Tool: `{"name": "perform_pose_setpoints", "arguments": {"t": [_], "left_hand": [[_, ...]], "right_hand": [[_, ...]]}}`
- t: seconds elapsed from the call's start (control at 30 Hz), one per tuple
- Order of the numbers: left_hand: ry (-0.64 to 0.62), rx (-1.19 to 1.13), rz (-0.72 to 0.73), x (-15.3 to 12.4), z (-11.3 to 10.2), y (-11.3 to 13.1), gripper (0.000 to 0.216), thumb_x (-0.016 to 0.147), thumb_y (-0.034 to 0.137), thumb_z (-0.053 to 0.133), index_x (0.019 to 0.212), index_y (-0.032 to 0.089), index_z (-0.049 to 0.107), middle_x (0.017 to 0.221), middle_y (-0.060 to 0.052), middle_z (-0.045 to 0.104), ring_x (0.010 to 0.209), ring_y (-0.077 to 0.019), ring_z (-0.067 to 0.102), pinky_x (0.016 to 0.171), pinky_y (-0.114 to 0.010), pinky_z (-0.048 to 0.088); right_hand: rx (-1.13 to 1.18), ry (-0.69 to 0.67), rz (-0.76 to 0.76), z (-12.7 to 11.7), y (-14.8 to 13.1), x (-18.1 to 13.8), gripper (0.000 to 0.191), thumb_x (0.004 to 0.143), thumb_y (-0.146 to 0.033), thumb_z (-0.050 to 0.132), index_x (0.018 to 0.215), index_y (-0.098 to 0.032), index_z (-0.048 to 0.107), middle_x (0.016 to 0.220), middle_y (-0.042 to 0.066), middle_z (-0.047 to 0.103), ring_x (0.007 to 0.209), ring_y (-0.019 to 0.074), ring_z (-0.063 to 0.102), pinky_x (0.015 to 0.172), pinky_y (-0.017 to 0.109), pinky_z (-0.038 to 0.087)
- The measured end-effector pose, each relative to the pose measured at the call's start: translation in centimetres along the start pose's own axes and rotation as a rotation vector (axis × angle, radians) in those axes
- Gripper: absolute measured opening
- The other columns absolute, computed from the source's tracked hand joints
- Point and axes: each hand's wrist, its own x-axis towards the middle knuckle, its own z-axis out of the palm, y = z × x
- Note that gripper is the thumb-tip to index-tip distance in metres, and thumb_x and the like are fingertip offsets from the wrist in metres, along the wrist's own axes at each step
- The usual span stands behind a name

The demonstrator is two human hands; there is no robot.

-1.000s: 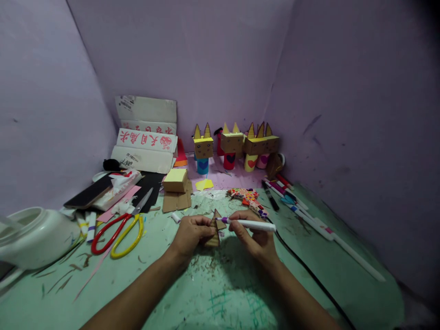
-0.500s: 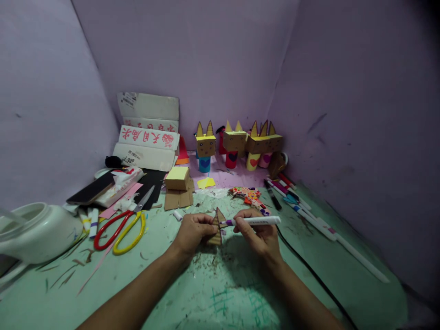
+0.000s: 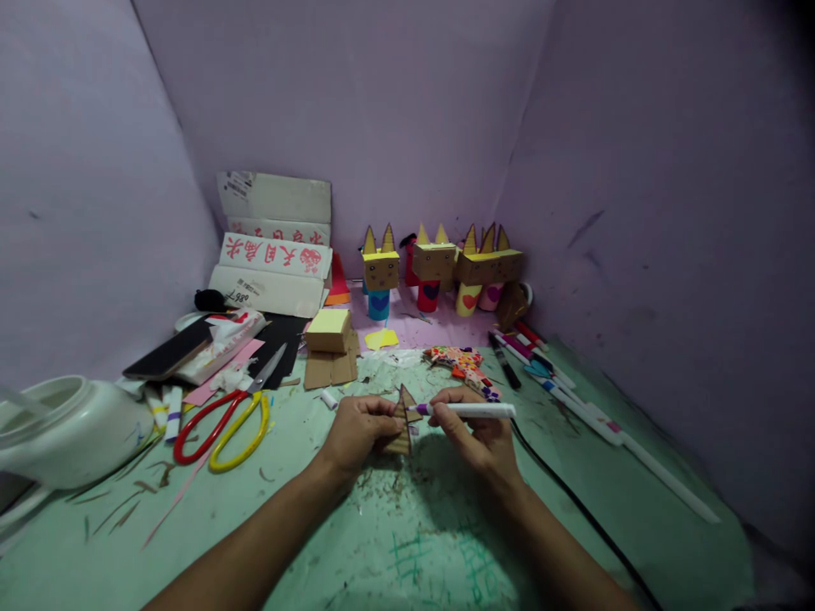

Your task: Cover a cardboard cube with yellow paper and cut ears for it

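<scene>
My left hand (image 3: 356, 433) pinches a pointed piece of corrugated cardboard (image 3: 400, 437) above the green tabletop (image 3: 306, 552). Dark lines run along its edges, and a second pointed tip shows behind it. In my right hand (image 3: 480, 437) is a white marker (image 3: 480, 410) with a purple end, held almost level. Its tip is at the cardboard's right edge; whether it touches I cannot tell. Beyond my hands stand cardboard-headed figures with pointed ears, among them a blue one (image 3: 379, 304) and a red one (image 3: 429, 295). A cardboard box with a yellow top (image 3: 328, 329) sits left of them.
To the left lie red-and-yellow-handled scissors (image 3: 238, 424), a phone (image 3: 169, 348) and a white teapot-like vessel (image 3: 82, 428). Several markers (image 3: 573, 399) and a dark cable (image 3: 573, 501) are on the right. Folded white cardboard (image 3: 273, 263) leans at the back; patterned paper (image 3: 464, 365) lies ahead.
The marker in my right hand has shifted slightly left along the cardboard's edge. My left hand and the cardboard piece stay nearly still.
</scene>
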Motion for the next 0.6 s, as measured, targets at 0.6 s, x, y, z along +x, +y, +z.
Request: {"name": "perform_pose_setpoints", "arguments": {"t": [0.6], "left_hand": [[0.003,-0.006,0.001,0.09,-0.11,-0.20,0.010,0.045,0.016,0.069,0.051,0.011,0.062,0.043,0.002,0.055,0.040,-0.0068,0.044,0.043,-0.020,0.030]], "right_hand": [[-0.001,-0.002,0.075,0.04,0.48,-0.40,0.023,0.080,-0.036,0.056,0.068,-0.017,0.060,0.054,0.000,0.056,0.051,0.0134,0.050,0.048,0.024,0.037]]}}
